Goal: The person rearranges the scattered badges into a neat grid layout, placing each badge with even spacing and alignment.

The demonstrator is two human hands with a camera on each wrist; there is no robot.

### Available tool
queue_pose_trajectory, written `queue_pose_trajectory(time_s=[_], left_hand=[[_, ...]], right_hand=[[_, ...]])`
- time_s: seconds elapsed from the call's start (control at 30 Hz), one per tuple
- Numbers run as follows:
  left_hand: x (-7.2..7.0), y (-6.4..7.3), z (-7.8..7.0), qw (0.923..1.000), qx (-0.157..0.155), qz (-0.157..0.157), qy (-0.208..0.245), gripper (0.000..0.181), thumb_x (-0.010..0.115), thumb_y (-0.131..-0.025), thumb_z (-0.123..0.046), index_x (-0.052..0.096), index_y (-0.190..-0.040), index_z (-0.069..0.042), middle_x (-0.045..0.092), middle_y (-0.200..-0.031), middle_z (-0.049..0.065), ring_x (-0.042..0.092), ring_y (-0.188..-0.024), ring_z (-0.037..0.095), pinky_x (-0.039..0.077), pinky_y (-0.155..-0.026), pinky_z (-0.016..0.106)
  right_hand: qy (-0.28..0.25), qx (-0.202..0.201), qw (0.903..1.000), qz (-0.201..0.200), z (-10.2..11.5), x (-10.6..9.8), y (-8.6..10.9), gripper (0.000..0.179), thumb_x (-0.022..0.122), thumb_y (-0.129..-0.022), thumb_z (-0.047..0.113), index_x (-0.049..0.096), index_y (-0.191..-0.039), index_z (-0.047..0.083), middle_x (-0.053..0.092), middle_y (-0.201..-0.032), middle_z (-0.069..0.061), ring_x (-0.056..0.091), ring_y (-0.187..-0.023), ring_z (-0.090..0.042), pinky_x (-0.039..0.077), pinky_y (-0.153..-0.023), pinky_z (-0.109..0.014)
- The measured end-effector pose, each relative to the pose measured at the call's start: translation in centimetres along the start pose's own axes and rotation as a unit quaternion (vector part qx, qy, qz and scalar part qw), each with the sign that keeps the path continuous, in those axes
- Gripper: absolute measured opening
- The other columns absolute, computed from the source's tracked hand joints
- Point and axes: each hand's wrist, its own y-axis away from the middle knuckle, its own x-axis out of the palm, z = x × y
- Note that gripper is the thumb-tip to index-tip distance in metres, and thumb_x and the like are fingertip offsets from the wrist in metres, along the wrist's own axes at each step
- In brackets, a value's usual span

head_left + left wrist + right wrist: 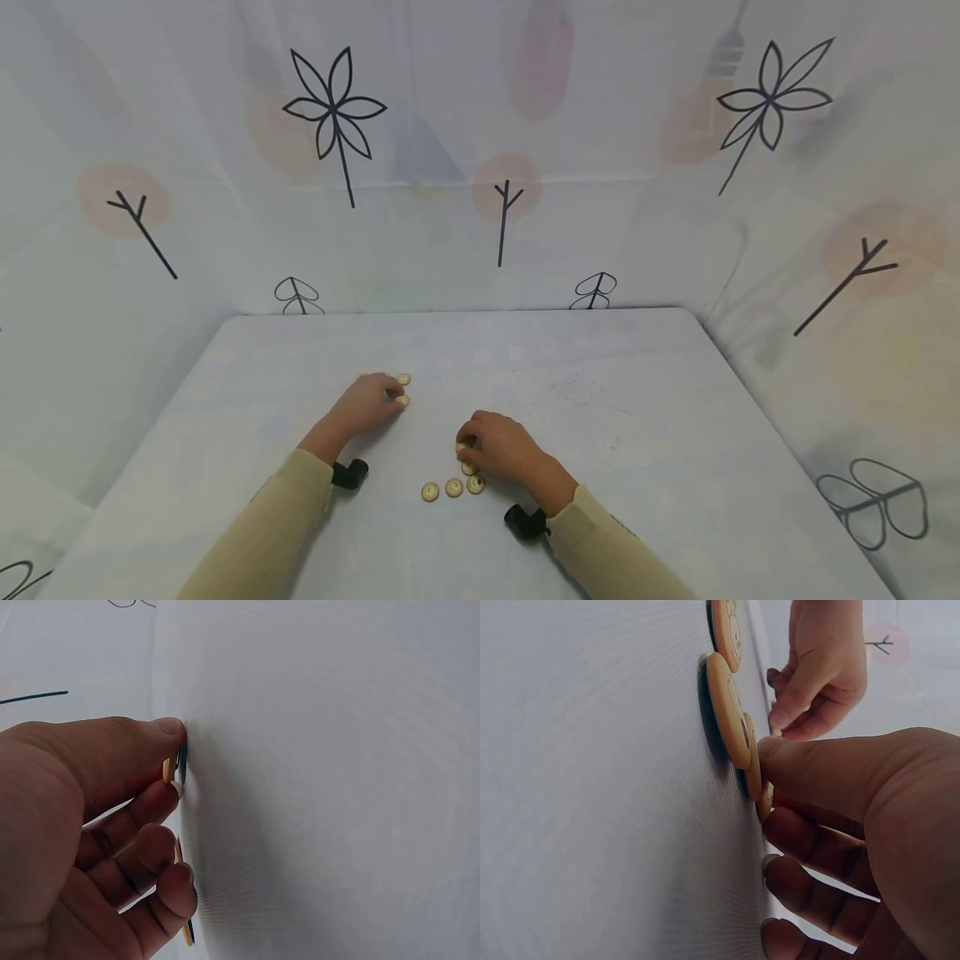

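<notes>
Several small round wooden discs with line drawings on their faces lie on the white table. Toward the far left, my left hand (366, 407) pinches a disc (402, 401) by its edges between thumb and forefinger, close to the tabletop; in the left wrist view this disc (169, 770) is seen edge-on. Just beyond it lies another disc (404, 379). Near the middle, my right hand (501, 447) holds a disc (461, 448) between thumb and fingers, partly hidden by them. Directly below it is a disc (469, 468), close to the thumb.
In front of the right hand, a row holds a left disc (430, 492), a middle disc (453, 487) and a right disc (476, 484). Part of one more disc (362, 376) shows behind the left hand. A patterned cloth (420, 233) hangs around the white table (600, 400).
</notes>
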Motion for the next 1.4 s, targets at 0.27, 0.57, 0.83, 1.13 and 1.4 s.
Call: queue_pose_trajectory(time_s=[0.27,0.57,0.83,1.13,1.4], left_hand=[[-0.08,-0.28,0.03,0.9999,-0.009,0.006,-0.004,0.023,0.066,-0.089,-0.021,0.069,-0.107,-0.007,0.067,-0.106,0.008,0.062,-0.103,0.025,0.048,-0.094,0.045],[-0.05,-0.53,0.20,0.9998,-0.003,0.002,-0.020,0.023,0.065,-0.089,-0.020,0.070,-0.107,-0.006,0.067,-0.104,0.008,0.062,-0.101,0.025,0.049,-0.093,0.045],[0.12,-0.67,0.30,0.9993,0.001,0.000,-0.037,0.023,0.065,-0.089,-0.021,0.069,-0.107,-0.007,0.066,-0.102,0.007,0.061,-0.099,0.024,0.049,-0.092,0.044],[0.43,-0.89,0.54,0.9987,0.004,-0.002,-0.050,0.021,0.066,-0.090,-0.022,0.070,-0.105,-0.007,0.065,-0.100,0.005,0.061,-0.095,0.021,0.049,-0.090,0.043],[0.50,-0.91,0.51,0.9989,-0.005,-0.001,-0.047,0.021,0.066,-0.089,-0.021,0.069,-0.106,-0.007,0.065,-0.102,0.006,0.062,-0.099,0.023,0.049,-0.092,0.044]], right_hand=[[-0.003,0.005,1.0000,0.000,0.23,-0.16,0.13,0.019,0.069,-0.089,0.029,0.072,-0.102,0.017,0.064,-0.095,0.005,0.058,-0.084,-0.011,0.048,-0.073,-0.030],[0.005,-0.006,0.9999,-0.007,0.21,-0.16,0.23,0.018,0.069,-0.089,0.030,0.072,-0.102,0.017,0.063,-0.097,0.005,0.057,-0.082,-0.010,0.048,-0.071,-0.028],[0.007,-0.007,0.9999,-0.010,0.09,-0.01,0.24,0.019,0.069,-0.089,0.030,0.072,-0.102,0.017,0.064,-0.097,0.005,0.058,-0.083,-0.010,0.048,-0.072,-0.028],[0.001,-0.002,1.0000,-0.006,0.06,-0.04,0.23,0.018,0.069,-0.089,0.030,0.072,-0.102,0.018,0.063,-0.096,0.006,0.057,-0.082,-0.009,0.047,-0.071,-0.027],[0.008,0.002,1.0000,-0.003,-0.05,0.04,0.06,0.019,0.068,-0.090,0.031,0.072,-0.103,0.018,0.063,-0.097,0.006,0.057,-0.083,-0.008,0.048,-0.073,-0.028]])
